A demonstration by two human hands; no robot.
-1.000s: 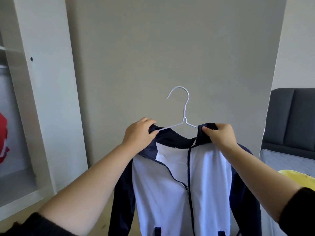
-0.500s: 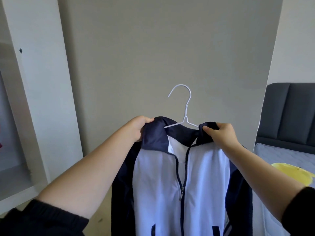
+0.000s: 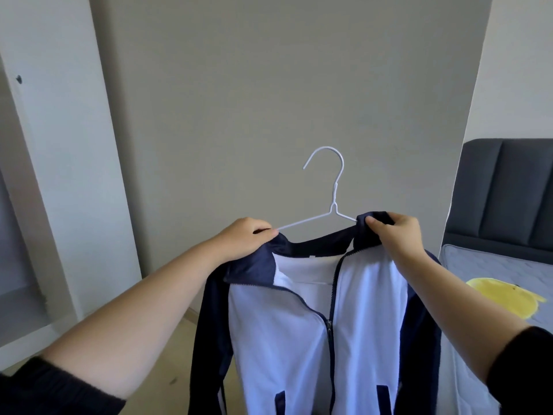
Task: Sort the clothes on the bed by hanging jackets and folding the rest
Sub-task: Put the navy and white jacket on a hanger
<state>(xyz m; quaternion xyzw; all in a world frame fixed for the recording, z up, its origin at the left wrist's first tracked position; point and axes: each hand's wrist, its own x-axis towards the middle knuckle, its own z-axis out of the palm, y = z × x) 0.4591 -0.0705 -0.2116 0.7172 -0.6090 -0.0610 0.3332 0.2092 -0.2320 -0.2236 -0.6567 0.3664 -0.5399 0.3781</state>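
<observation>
A white and navy zip jacket (image 3: 302, 330) hangs upright in front of me on a thin white wire hanger (image 3: 332, 202), whose hook stands free above the collar. My left hand (image 3: 244, 241) grips the left shoulder of the jacket at the hanger's left arm. My right hand (image 3: 395, 235) pinches the right side of the navy collar over the hanger's right arm. The zip is partly done up, and the collar lies open. The hanger's lower part is hidden inside the jacket.
A white wardrobe panel (image 3: 59, 163) stands at the left, with an open compartment beyond it. A plain wall faces me. At the right is a bed with a grey mattress (image 3: 490, 265), a dark headboard (image 3: 508, 193) and a yellow garment (image 3: 505, 298) on it.
My left hand has pulled the jacket's left shoulder outward and down along the hanger arm, baring the white wire again. The view has shifted slightly left. My right hand keeps its hold on the collar.
</observation>
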